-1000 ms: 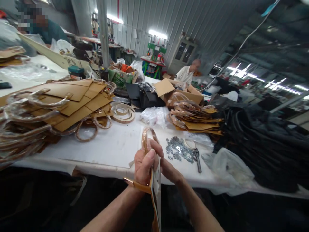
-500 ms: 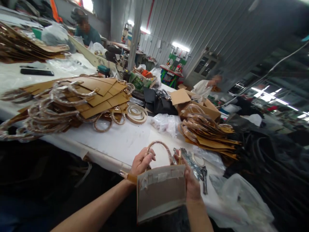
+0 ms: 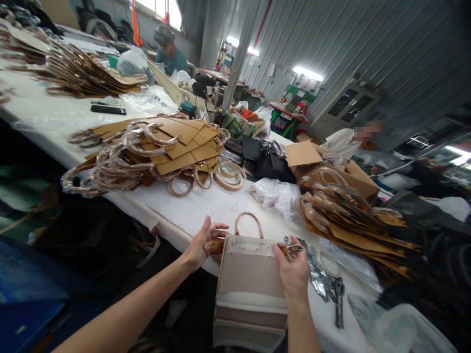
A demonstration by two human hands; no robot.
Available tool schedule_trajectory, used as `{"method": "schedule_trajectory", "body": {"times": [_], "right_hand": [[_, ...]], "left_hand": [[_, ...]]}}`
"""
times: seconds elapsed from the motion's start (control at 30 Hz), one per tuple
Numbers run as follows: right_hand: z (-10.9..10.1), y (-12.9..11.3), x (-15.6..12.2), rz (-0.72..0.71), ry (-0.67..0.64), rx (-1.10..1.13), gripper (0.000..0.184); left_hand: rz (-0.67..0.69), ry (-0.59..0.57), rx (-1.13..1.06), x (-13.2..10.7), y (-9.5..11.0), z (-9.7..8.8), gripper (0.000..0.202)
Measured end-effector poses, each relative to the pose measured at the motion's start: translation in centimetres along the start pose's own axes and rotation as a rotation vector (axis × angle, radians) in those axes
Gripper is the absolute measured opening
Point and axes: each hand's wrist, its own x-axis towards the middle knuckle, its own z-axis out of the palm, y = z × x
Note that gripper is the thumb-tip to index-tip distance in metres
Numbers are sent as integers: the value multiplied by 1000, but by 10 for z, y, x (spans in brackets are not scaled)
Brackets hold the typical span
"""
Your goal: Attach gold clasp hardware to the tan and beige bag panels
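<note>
On my feed, the tan handbag (image 3: 250,279) stands upright at the edge of the white-covered worktable (image 3: 228,208), its lower part hanging past the rim. That seems to keep its taped top edge and curved handle (image 3: 249,224) up where both hands can reach them. My left hand (image 3: 200,242) is open, its fingers (image 3: 217,226) spread, and a tan leather tab (image 3: 214,246) lies against it beside the bag; I cannot tell whether that hand grips the tab at all. My right hand (image 3: 292,272) pinches a small metal buckle (image 3: 290,251) between thumb and fingers, just above the bag's top edge, probably held there to line it up. To the bag's right lie loose metal fittings (image 3: 317,277) and pliers (image 3: 338,299), close to that hand. Behind the bag sits a pile of cut tan panels with wrapped handles (image 3: 158,152).
</note>
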Motion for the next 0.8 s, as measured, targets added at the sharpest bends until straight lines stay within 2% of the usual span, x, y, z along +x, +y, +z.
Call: {"method": "schedule_trajectory", "body": {"times": [0.1, 0.23, 0.33, 0.4, 0.47, 0.63, 0.8], "right_hand": [[10, 4, 7, -9, -20, -47, 91], [24, 8, 13, -26, -57, -88, 90], [31, 11, 16, -25, -63, -106, 90], [33, 14, 18, -31, -73, -114, 89], [33, 18, 19, -46, -86, -137, 86], [28, 32, 19, -75, -112, -294, 72], [30, 43, 9, -158, -87, -408, 56]], "left_hand": [[157, 3, 241, -8, 8, -14, 64], [490, 37, 916, -13, 19, -20, 35], [687, -30, 1291, -13, 22, -17, 31], [696, -72, 1397, -9, 18, -13, 30], [643, -55, 1418, -4, 10, -9, 32], [466, 53, 1326, 9, -5, -7, 36], [433, 47, 1219, 12, 0, -11, 26]]}}
